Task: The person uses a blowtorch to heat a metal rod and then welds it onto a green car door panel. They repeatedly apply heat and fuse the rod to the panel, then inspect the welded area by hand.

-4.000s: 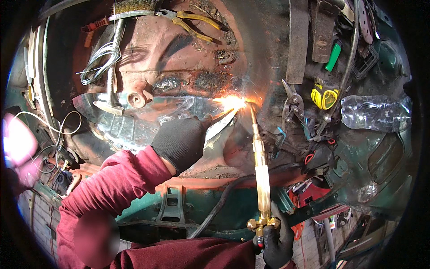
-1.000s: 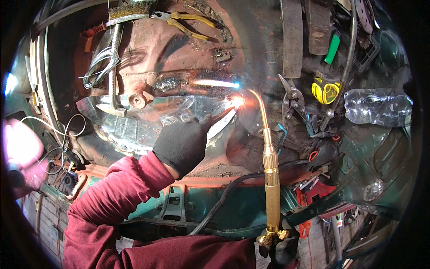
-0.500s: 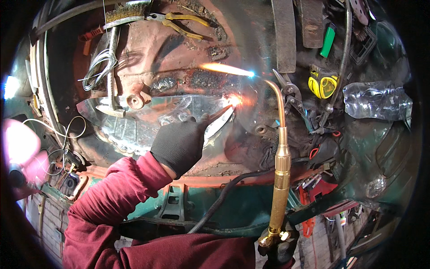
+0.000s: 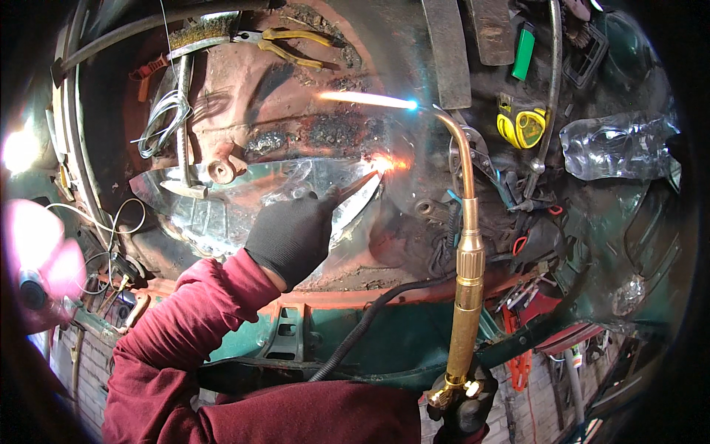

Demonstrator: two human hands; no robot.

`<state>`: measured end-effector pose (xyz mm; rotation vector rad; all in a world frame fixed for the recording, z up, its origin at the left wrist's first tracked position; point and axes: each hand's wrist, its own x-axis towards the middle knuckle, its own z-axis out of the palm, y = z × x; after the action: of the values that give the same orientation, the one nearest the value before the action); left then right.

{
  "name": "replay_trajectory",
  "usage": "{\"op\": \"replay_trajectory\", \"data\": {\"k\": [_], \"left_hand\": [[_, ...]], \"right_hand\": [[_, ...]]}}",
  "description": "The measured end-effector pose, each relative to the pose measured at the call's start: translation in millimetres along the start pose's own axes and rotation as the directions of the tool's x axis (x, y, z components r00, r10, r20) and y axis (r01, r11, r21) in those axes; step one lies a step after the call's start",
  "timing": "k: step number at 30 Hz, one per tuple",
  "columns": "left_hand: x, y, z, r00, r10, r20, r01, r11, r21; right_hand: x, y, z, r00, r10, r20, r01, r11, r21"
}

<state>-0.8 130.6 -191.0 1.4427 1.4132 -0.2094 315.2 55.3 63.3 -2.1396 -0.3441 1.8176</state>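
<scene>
My left hand (image 4: 290, 235), in a black glove, is closed round a thin pointed tool (image 4: 358, 186) whose exact kind I cannot make out. Its tip reaches an orange glowing spot (image 4: 386, 164) at the right end of a shiny sheet-metal patch (image 4: 225, 211). At the lower right, my right hand (image 4: 471, 405), also gloved, grips the base of a brass gas torch (image 4: 467, 296), near its valve knob. From the bent copper neck a flame (image 4: 366, 101) points left, above the glowing spot and apart from it.
A hammer (image 4: 184, 133), wire coil (image 4: 164, 122), yellow-handled pliers (image 4: 296, 46) and wire brush (image 4: 201, 35) lie at upper left. To the right are a green lighter (image 4: 523, 53), yellow tape measure (image 4: 521, 126) and clear plastic bottle (image 4: 612, 148). A dark hose (image 4: 360, 325) crosses the front.
The torch's neck and flame have risen slightly in view, and the neck now covers part of the cutting tool behind it. My left hand stays at the glowing spot. The view has shifted a little.
</scene>
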Motion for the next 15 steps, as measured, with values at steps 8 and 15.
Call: {"op": "replay_trajectory", "data": {"k": [8,15], "left_hand": [[0,-3,3,1.0,0.011,-0.017,-0.012,0.999,-0.033],[-1,-7,6,1.0,0.005,-0.017,-0.006,0.999,-0.053]], "right_hand": [[4,4,2,0.999,-0.043,-0.006,0.043,0.999,-0.005],[2,8,-6,0.998,-0.058,0.018,0.059,0.998,-0.009]]}}
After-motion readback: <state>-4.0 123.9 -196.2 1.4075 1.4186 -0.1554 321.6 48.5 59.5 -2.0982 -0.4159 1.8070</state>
